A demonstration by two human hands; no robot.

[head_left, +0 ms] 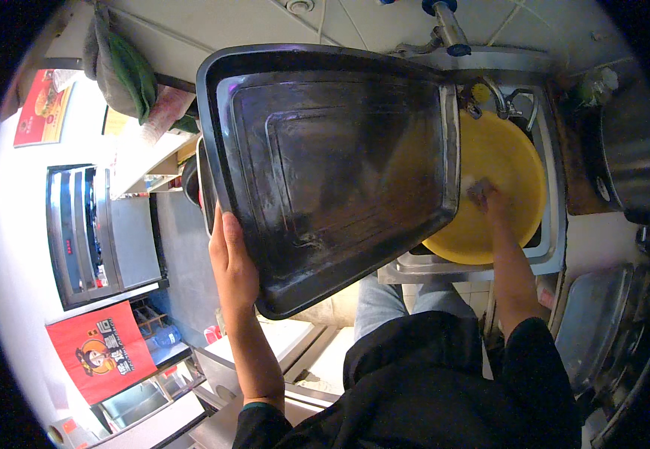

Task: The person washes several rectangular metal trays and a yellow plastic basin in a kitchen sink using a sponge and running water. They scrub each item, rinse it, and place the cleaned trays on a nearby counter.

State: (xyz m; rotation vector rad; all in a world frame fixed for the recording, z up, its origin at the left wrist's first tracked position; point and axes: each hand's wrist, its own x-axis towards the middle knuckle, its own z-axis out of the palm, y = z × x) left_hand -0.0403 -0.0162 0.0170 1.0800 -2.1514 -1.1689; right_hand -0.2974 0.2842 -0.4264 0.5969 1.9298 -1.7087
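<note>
A large dark metal baking tray (347, 151) with a raised rim is tilted in front of me. My left hand (234, 264) grips its left edge, and the fingers behind it are hidden. The tray's right end overlaps a round yellow basin (518, 163), which sits in a stainless-steel sink (555, 224). Inside the basin, my right hand (492, 203) holds a small greyish wad (477, 191), possibly a scrubber; its material is too blurred to tell.
Faucets (504, 104) rise at the basin's far side, below a wall pipe (451, 28). A large metal pot (633, 151) stands to the right, above stacked metal trays (591, 325). Grey and green cloths (120, 73) hang at upper left. A glass-fronted cabinet (81, 236) stands farther left.
</note>
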